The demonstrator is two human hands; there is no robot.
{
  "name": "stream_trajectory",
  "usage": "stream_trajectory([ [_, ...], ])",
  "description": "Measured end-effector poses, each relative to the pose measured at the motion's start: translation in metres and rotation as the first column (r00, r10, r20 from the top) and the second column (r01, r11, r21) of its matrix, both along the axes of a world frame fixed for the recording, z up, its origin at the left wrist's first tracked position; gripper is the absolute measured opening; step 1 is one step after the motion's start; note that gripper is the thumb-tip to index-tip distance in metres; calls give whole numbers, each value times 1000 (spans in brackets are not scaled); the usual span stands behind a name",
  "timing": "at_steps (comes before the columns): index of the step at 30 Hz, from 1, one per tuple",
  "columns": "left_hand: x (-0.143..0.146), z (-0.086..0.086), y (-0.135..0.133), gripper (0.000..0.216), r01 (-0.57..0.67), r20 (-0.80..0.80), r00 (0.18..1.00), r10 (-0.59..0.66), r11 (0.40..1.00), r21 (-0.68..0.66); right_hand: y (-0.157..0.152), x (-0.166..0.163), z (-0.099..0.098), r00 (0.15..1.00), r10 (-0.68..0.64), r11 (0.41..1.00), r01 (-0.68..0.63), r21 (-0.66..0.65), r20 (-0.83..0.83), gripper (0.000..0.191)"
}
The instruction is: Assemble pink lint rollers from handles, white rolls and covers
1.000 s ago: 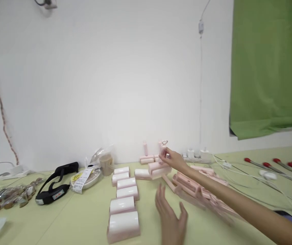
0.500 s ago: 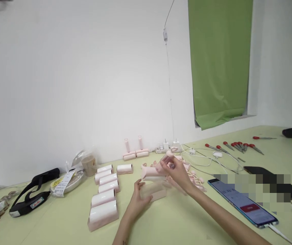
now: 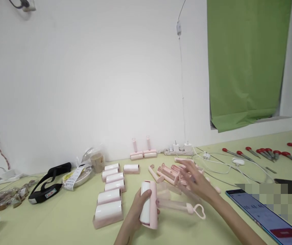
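Observation:
My left hand [image 3: 139, 208] is closed around a lint roller [image 3: 145, 204] with a white roll and a pink frame. The lint roller's pale pink handle points right and ends in a heart-shaped loop. Beyond it, my right hand [image 3: 195, 178] reaches over a pile of pink plastic roller frames [image 3: 168, 174], fingers spread and slightly blurred. Nothing shows in its grasp, and it hides part of the pile. White rolls in pink covers [image 3: 109, 211] stand in a column to the left of my left hand.
Two upright lint rollers [image 3: 149, 153] stand by the wall near a power strip [image 3: 178, 152]. Red-handled tools [image 3: 265, 153], white cables and a phone [image 3: 258, 214] lie to the right. A black strap [image 3: 45, 190], a wrapped bowl [image 3: 81, 177] and a cup [image 3: 98, 162] occupy the left.
My left hand has lifted a lint roller, its handle now pointing right. My right hand has let go of the pink handle and moved over the pile. The camera view has shifted left.

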State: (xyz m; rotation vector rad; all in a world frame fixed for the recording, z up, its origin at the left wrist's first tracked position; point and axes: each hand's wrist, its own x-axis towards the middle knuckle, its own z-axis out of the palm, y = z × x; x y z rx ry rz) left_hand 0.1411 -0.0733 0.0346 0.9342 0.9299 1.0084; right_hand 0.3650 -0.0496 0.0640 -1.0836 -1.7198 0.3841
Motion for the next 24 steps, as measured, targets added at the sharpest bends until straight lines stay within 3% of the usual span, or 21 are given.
stream_trajectory([
  [2, 3, -3, 1, 42, -6, -103, 995, 16, 996, 90, 0, 3, -1, 982, -12, 1000, 7, -23, -190, 40],
  [5, 8, -9, 4, 36, -16, -258, 963, 73, 976, 216, -9, -7, -3, 931, 179, 970, -221, -101, -318, 49],
  [8, 10, -14, 6, 35, -26, -335, 933, 132, 953, 303, -21, -24, -7, 923, 273, 936, -320, -149, -271, 41],
  [16, 10, -11, 6, 28, -30, -408, 888, 212, 912, 408, -30, -31, -7, 948, 186, 953, -238, -189, -259, 26],
  [19, 10, -11, 6, 24, -32, -420, 872, 251, 886, 463, -31, -32, -6, 934, 243, 928, -303, -217, -263, 20],
  [24, 15, -14, 3, 24, 113, -456, 882, 115, 889, 443, -34, -38, -7, 896, 430, 873, -443, -202, -109, 13],
])
